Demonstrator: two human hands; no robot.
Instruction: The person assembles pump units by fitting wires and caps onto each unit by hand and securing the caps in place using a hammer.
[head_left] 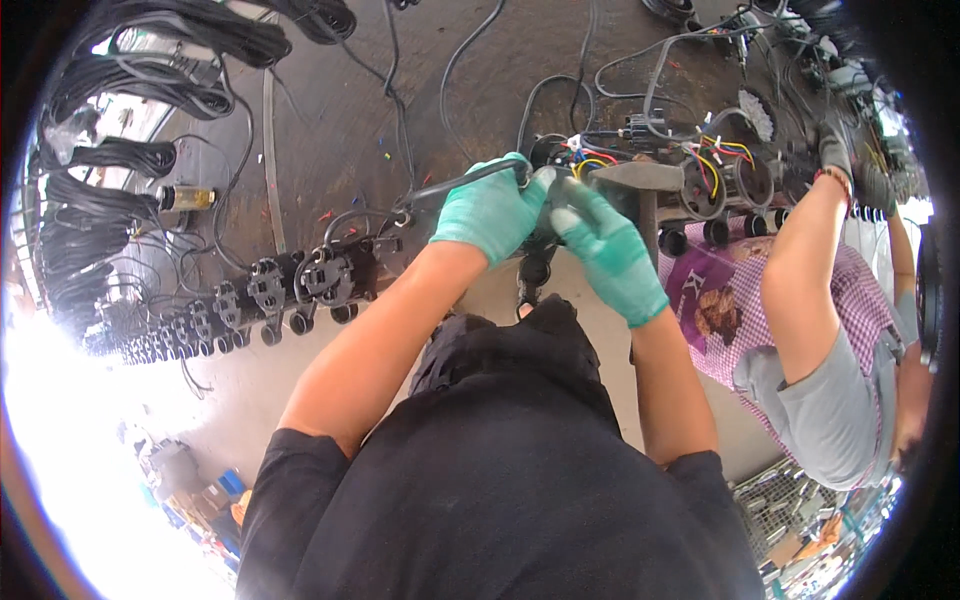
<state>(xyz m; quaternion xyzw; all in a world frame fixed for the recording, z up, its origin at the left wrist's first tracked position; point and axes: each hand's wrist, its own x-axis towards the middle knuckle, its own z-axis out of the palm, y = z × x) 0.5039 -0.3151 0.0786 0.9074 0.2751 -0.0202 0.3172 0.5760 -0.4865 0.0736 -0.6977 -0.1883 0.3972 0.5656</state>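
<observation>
My left hand (490, 208), in a green glove, is closed round a thick black cable (448, 185) at the near edge of the dark table. Close beside it is my right hand (608, 248), gloved alike, its thumb and fingers bent together around a small dark part that I cannot make out. Just beyond the fingertips, red, yellow and blue wires (592, 160) come out of a black round housing (548, 150). A hammer (640, 177) lies right of my hands, its handle toward me. Below my hands hangs another black fitting (535, 268).
Black round fittings (265, 288) line the table edge (375, 278) to the left. Coiled black cables (165, 90) are heaped at far left, near a small jar (188, 198). Wired open housings (704, 190) stand right. A co-worker's gloved hand (833, 150) reaches over the table there.
</observation>
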